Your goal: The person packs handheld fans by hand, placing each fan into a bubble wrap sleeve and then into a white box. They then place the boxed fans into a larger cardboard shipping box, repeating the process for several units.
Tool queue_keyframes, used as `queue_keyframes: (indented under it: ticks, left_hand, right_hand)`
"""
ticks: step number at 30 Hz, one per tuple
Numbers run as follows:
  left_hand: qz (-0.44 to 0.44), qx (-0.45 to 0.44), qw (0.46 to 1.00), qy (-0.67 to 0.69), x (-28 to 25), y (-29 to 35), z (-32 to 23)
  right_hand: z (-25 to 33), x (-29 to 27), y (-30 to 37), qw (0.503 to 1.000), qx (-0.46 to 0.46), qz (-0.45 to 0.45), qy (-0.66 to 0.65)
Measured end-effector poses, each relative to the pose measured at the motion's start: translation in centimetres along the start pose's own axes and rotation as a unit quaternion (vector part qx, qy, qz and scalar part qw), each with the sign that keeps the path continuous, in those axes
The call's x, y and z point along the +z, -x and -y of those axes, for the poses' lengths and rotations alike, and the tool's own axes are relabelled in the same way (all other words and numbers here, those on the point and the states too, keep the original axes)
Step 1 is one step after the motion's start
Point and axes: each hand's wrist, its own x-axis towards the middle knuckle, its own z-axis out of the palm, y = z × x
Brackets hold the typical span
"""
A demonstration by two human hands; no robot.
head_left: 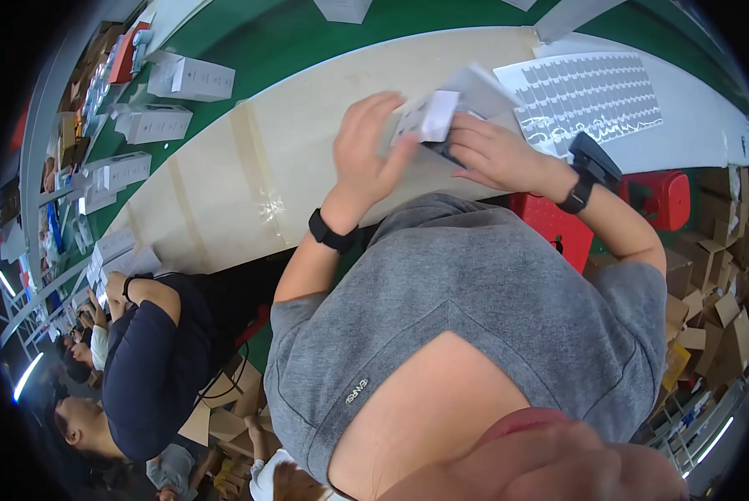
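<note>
my left grip [364, 157] is spread wide, fingers fanned and blurred, beside the left end of a small white cardboard box with raised flaps [439, 117]; i cannot tell whether my thumb touches it. my right grip [498, 155] is curled in with bent fingers, holding the box's right side near the opening. the box is over the tabletop [211, 179], right of its middle, between my two grips. something dark shows under my right fingers, too blurred to name.

as i judge it, if my right fingers pressed too hard, a thin flap could crease or tear; with my left so loosely spread, the box could twist or slip. swinging it right could drag the grey-and-white sheet of die-cut labels [587, 96] toward the tabletop's right end.

the tabletop wears a beige covering crossed by brown tape strips [253, 150]. past its far edge runs a green surface [286, 52], with white upright cartons [192, 79] beyond the left end. a black blocky device [596, 157] sits by the near edge at right, near a red plastic stool [662, 200]. brown cardboard boxes [721, 309] are heaped behind at right; a co-worker in dark sleeves [144, 359] sits off the near left corner.
</note>
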Motion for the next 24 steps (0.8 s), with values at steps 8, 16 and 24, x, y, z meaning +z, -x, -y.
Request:
queue_keyframes:
  ticks: [8, 16, 24]
  left_hand:
    - [0.149, 0.001, 0.986, -0.074, -0.3, 0.4, 1.3]
    - [-0.001, 0.107, 0.989, -0.103, -2.2, -0.2, 0.7]
    - [0.223, 0.129, 0.942, -0.215, -2.5, -1.2, 0.5]
  right_hand:
    - [0.6, -0.6, -0.5, 0.998, -0.044, -0.036, 0.038]
    - [1.9, 0.3, -0.2, 0.997, 0.061, -0.050, 0.019]
    - [0.1, -1.1, -5.1, 0.984, 0.121, 0.062, 0.112]
